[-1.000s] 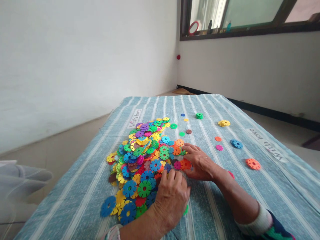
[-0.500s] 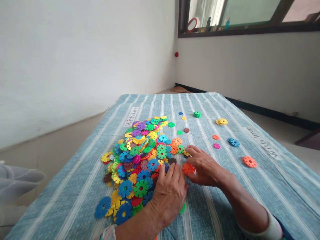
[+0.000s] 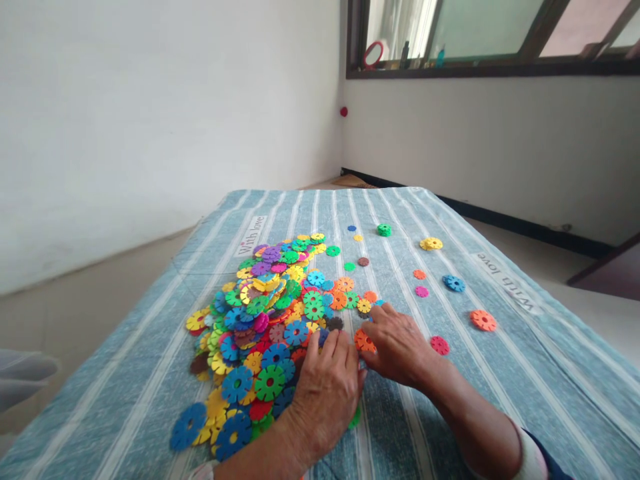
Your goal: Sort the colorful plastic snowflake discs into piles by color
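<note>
"On the striped cloth (image 3: pixel 145 373), where do the slotted discs (image 3: pixel 263 385) lie?"

"Most sit in a loose, many-coloured pile (image 3: pixel 270 353) in front of the person, overlapping. Well apart to its right are an orange stack (image 3: pixel 483 320), a blue stack (image 3: pixel 454 283), a yellow stack (image 3: pixel 431 244) and a green stack (image 3: pixel 384 230), with single discs scattered between."

"And the 2 hands?"

"The left hand (image 3: pixel 327 377) rests at the pile's right edge, back upward, fingers close together and bent down. They hide whatever is underneath, so nobody can tell whether it grips a disc. The right hand (image 3: pixel 397 340) arches just beside it, thumb and fingers loosely curved by an orange disc (image 3: pixel 362 345). Whether they pinch it cannot be told from this angle."

"How would such a disc handle?"

"Probably light, thin and fairly stiff, like moulded plastic. It looks hard to break, but the smooth face may slip under a dry fingertip, and overlapping neighbours could slide along with it."

"Where is the best hold?"

"By the notched rim, thumb opposite forefinger; the slots should give some bite. Lying flat, like the reddish-pink disc (image 3: pixel 440 345) near the right wrist, it offers little edge, so pressing down 1 side might help."
</note>
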Tool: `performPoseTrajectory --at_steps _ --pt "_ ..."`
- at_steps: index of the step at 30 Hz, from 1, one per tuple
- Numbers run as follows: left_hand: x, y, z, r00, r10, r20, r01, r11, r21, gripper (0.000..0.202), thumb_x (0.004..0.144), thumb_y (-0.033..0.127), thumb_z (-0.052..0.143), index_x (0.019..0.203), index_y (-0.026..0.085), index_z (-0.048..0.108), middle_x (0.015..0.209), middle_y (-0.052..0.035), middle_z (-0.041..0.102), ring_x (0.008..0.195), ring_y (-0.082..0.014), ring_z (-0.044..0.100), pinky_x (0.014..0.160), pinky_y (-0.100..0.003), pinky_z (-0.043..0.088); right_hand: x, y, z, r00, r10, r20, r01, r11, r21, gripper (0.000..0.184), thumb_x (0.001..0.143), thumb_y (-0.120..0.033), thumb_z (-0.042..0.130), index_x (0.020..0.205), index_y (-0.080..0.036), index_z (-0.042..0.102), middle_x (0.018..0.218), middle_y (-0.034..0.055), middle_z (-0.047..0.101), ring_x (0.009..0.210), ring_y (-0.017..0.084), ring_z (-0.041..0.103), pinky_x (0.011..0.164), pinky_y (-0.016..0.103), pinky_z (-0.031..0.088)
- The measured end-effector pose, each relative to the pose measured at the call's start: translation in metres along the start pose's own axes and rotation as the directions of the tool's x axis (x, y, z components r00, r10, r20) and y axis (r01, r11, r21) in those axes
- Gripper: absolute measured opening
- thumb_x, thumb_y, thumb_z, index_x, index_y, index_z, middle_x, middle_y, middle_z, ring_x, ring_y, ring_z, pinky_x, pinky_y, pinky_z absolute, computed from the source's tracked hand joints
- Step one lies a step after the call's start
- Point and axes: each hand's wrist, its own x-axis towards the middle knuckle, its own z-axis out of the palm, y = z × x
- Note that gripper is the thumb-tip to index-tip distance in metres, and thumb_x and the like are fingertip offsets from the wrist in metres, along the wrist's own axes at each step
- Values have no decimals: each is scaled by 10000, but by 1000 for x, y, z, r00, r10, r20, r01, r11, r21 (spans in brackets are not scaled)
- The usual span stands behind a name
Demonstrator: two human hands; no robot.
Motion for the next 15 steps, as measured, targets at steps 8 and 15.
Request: performPoseTrajectory --at_steps 8,15 --pt "3 -8 6 991 74 -112 -69 996 53 313 913 198 417 1000 90 698 1065 -136 699 1006 -289 610 936 -497 407 13 4 -7 998 10 58 -11 1000 13 237 789 -328 556 837 -141 692 883 116 692 855 248 627 684 319 445" --pt "3 -12 7 979 121 -165 -107 990 91 326 917 198 404 1002 96 702 1059 -135 704 979 -277 622 913 -474 414 15 6 -7 999 -38 16 37 998 50 176 740 -310 601 745 -150 675 781 107 699 690 222 628 581 309 400"
